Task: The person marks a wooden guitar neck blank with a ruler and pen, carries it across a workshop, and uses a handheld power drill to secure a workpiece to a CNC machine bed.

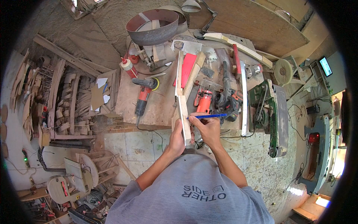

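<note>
1 orange sander (142,100) left of wooden piece (182,114)

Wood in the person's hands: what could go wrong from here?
The wood juts past the near edge of the bench, so it might tip if the left hand slackens. The pen in the right hand could then slip. The sander has its cord hanging over the edge, which might snag.

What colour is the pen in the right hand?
The pen in the right hand is blue; the head view shows it best.
</note>
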`<state>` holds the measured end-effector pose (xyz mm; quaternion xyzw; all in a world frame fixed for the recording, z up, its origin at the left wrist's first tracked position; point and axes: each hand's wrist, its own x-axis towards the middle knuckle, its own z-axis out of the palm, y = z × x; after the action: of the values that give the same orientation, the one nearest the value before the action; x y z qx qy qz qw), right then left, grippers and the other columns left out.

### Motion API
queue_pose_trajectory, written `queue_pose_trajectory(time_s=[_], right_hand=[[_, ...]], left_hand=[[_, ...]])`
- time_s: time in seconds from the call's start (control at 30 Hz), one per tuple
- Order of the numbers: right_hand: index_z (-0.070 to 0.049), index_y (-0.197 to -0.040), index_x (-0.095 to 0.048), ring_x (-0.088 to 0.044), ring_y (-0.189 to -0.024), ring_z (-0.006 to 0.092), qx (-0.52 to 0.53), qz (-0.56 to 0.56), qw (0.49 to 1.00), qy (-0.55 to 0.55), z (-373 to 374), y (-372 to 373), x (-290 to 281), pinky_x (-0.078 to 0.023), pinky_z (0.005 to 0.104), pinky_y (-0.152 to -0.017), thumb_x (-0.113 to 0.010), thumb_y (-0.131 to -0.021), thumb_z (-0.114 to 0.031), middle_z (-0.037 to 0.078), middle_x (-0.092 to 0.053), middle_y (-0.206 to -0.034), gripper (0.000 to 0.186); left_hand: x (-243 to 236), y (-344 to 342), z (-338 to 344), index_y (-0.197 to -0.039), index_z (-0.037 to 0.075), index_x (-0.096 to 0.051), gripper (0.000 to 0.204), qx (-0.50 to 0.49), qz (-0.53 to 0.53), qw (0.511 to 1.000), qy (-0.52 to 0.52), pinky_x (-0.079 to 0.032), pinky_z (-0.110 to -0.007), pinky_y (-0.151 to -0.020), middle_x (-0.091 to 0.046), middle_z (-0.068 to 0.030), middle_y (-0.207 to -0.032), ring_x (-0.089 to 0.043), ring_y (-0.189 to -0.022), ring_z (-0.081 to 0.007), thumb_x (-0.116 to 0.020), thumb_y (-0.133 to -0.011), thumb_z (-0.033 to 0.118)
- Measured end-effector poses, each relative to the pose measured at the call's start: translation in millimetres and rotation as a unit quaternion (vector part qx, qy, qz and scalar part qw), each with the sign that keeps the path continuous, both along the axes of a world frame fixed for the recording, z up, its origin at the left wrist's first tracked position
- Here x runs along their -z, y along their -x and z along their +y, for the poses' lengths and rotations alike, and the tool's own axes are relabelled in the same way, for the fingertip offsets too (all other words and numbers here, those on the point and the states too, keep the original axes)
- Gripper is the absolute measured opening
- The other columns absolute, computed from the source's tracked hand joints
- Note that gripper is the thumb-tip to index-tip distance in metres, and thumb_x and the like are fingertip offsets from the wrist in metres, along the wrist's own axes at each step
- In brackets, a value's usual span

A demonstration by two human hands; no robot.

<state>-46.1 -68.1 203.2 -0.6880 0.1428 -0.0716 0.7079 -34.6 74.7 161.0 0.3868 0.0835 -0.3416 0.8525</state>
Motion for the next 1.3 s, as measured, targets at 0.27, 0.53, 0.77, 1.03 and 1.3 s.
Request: queue_pose_trajectory(time_s=[0.27, 0.53, 0.77, 1.03, 1.3], right_hand=[[0.003, -0.098, -0.077, -0.062, -0.066, 0.0075, -0.005, 0.003, 1.000, 0.004, 1, 6, 1, -0.050, 0.0257, -0.059, -0.074, -0.094, -0.013, 0.003, -0.071, -0.075, 0.016], [0.002, -0.098, -0.078, -0.064, -0.067, 0.0085, -0.004, -0.020, 0.997, 0.078, -6, -17, 3, -0.050, 0.0276, -0.061, -0.077, -0.092, -0.018, 0.005, -0.073, -0.078, 0.021], [0.003, -0.098, -0.077, -0.065, -0.074, 0.0081, -0.010, -0.014, 0.997, 0.079, -9, -39, -6, -0.052, 0.0254, -0.066, -0.077, -0.092, -0.017, 0.005, -0.074, -0.081, 0.020], [0.004, -0.097, -0.077, -0.068, -0.074, 0.0095, -0.008, -0.041, 0.996, 0.084, -13, -63, -7, -0.055, 0.0259, -0.069, -0.076, -0.092, -0.018, 0.007, -0.076, -0.081, 0.023], [0.004, -0.096, -0.078, -0.068, -0.073, 0.0102, -0.006, -0.042, 0.995, 0.085, -14, -71, -20, -0.054, 0.0267, -0.068, -0.077, -0.091, -0.019, 0.008, -0.076, -0.080, 0.023]], left_hand=[[1, 1, -1, -0.112, 0.015, -0.046, 0.039, -0.001, 0.001, 1.000, -0.008, -0.050, -0.034, -0.059, -0.054, -0.0053, -0.091, -0.060, -0.071, -0.0182, -0.028, -0.112, 0.050], [10, 2, -2, -0.121, 0.016, -0.054, 0.052, -0.004, 0.002, 1.000, -0.002, -0.046, -0.033, -0.058, -0.055, -0.0032, -0.084, -0.057, -0.069, -0.0170, -0.031, -0.108, 0.060], [13, 2, 1, -0.143, 0.019, -0.044, 0.053, 0.011, 0.010, 1.000, 0.015, -0.046, -0.034, -0.061, -0.054, -0.0035, -0.086, -0.056, -0.071, -0.0180, -0.030, -0.109, 0.059], [10, 2, 3, -0.145, 0.021, -0.042, 0.053, 0.018, 0.023, 1.000, 0.004, -0.045, -0.035, -0.063, -0.052, -0.0039, -0.088, -0.056, -0.074, -0.0186, -0.029, -0.109, 0.059], [8, 3, 3, -0.136, 0.020, -0.045, 0.051, 0.022, 0.024, 0.999, 0.007, -0.045, -0.034, -0.063, -0.053, -0.0033, -0.089, -0.056, -0.075, -0.0179, -0.029, -0.109, 0.061]])
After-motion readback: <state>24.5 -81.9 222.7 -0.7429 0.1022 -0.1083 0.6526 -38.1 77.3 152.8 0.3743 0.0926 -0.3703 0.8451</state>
